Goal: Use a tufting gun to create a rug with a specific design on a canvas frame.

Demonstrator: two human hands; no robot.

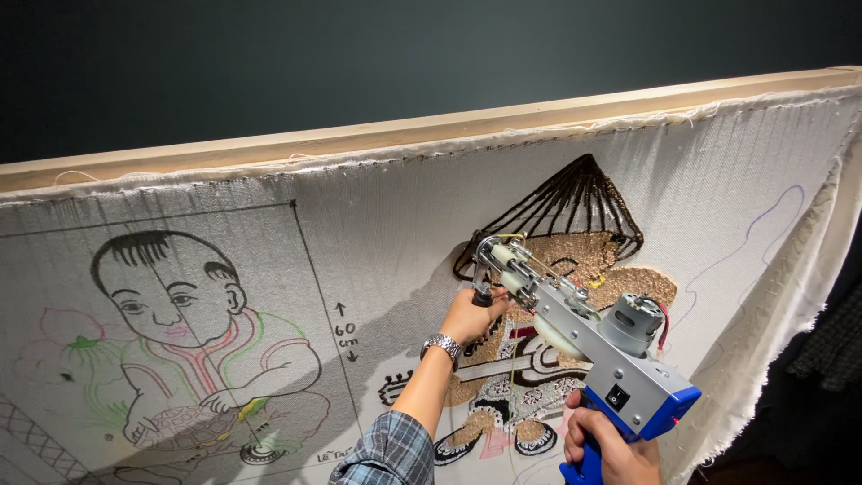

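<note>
One tufting gun (584, 346) slants from low on the right up to the left, and its tip touches the stretched cloth (377, 224). The left hand (471, 316) has its fingers wrapped tight on the front handle. The right hand (611, 449) squeezes the blue grip. Two drawings are on the cloth.

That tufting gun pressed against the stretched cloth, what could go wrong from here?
The left hand grips the front handle right beside the needle end of the tufting gun, so a slip could bring its fingers to the needle. The thin yarn hanging under the gun could snag. If the tip wanders, stitches may stray outside the drawn lines on the cloth.
</note>
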